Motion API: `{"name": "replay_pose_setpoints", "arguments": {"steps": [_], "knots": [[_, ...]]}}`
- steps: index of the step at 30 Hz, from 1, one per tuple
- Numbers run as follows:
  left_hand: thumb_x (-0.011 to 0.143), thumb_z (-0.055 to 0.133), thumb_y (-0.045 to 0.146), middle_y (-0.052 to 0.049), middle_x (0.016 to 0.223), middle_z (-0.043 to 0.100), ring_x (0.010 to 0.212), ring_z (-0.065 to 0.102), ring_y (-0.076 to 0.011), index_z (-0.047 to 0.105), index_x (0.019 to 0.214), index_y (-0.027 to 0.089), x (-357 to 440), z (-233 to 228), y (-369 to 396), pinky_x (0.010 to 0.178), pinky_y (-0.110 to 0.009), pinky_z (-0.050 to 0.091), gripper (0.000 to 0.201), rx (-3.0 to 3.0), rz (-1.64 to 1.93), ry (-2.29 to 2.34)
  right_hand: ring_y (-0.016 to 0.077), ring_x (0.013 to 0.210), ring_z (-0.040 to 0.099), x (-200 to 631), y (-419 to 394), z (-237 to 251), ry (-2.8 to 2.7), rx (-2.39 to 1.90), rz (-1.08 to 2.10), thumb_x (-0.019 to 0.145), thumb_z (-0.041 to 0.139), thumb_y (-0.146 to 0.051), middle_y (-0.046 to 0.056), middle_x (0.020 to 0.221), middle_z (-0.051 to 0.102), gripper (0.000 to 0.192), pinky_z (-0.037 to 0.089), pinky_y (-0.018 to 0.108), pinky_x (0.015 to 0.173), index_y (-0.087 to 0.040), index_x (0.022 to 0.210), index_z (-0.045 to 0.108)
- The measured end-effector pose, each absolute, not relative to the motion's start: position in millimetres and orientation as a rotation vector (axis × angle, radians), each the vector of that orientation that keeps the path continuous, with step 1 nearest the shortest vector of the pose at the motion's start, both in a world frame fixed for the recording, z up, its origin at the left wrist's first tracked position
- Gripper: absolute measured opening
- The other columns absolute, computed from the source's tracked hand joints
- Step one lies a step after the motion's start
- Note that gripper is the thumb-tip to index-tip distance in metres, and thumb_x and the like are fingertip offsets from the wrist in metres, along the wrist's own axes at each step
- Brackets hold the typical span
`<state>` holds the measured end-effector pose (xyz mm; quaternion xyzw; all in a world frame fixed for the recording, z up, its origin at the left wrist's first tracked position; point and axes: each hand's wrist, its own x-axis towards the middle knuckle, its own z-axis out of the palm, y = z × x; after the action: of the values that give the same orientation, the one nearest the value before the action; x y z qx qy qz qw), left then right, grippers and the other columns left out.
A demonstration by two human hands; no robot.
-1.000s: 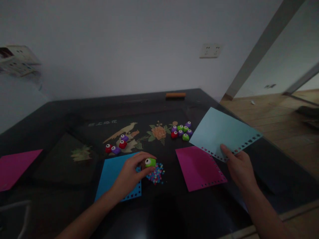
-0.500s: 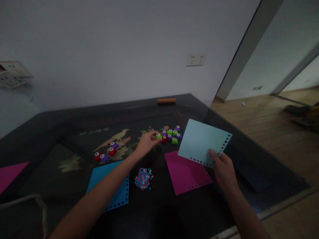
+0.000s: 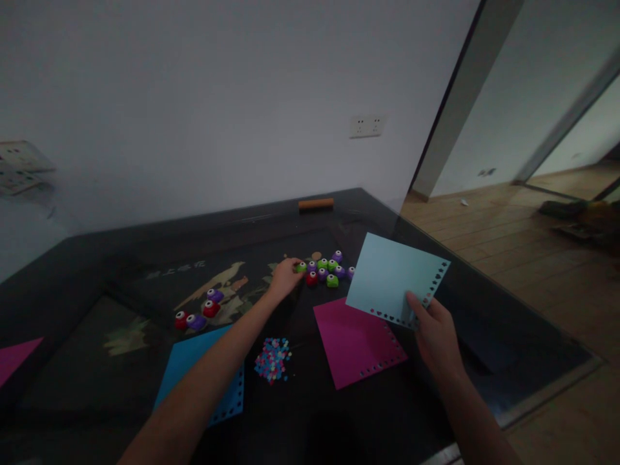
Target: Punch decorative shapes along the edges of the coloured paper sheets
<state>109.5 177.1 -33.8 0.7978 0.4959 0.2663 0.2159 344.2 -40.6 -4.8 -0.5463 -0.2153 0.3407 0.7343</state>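
My left hand [image 3: 285, 278] reaches to the left end of a cluster of small craft punches, its thumb and fingertips closed around a green craft punch [image 3: 301, 267]. Beside it are a red craft punch [image 3: 311, 278] and several more in green and purple. My right hand [image 3: 436, 332] pinches a light blue paper sheet [image 3: 390, 274] by its lower right corner. Small shaped holes run along the sheet's right and lower edges. The sheet is held up, overlapping in view a magenta sheet [image 3: 351, 342] that also has punched holes along one edge.
Four-sided blue paper [image 3: 186, 365] lies under my left forearm, near a pile of paper confetti [image 3: 272, 359]. Several red and purple punches [image 3: 210, 308] stand at left. A brown cylinder [image 3: 316, 205] lies near the wall, and pink paper [image 3: 17, 357] at the far left.
My view has shifted slightly. My left hand and the green craft punch have moved a little away from me beside the cluster. My right hand still holds the light blue sheet.
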Motion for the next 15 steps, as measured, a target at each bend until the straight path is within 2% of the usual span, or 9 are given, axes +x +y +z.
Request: {"name": "replay_pose_setpoints", "arguments": {"steps": [8, 15], "knots": [[0.074, 0.063, 0.018, -0.007, 0.092, 0.065, 0.078, 0.061, -0.0181, 0.064, 0.104, 0.016, 108, -34, 166, 0.074, -0.029, 0.048, 0.03, 2.284, 0.735, 1.282, 0.0176, 0.074, 0.068, 351, -39, -6, -0.45, -1.184, 0.681, 0.064, 0.076, -0.035, 0.001, 0.087, 0.071, 0.029, 0.057, 0.03, 0.067, -0.021, 0.088, 0.067], [0.077, 0.053, 0.009, -0.009, 0.109, 0.056, 0.089, 0.06, -0.0169, 0.057, 0.113, 0.014, 94, -5, 145, 0.083, -0.031, 0.047, 0.037, 2.292, 0.853, 1.23, 0.0187, 0.068, 0.067, 350, -40, -1, -0.417, -1.185, 0.711, 0.054, 0.082, -0.034, 0.002, 0.081, 0.072, 0.033, 0.057, 0.031, 0.062, -0.019, 0.081, 0.069]]}}
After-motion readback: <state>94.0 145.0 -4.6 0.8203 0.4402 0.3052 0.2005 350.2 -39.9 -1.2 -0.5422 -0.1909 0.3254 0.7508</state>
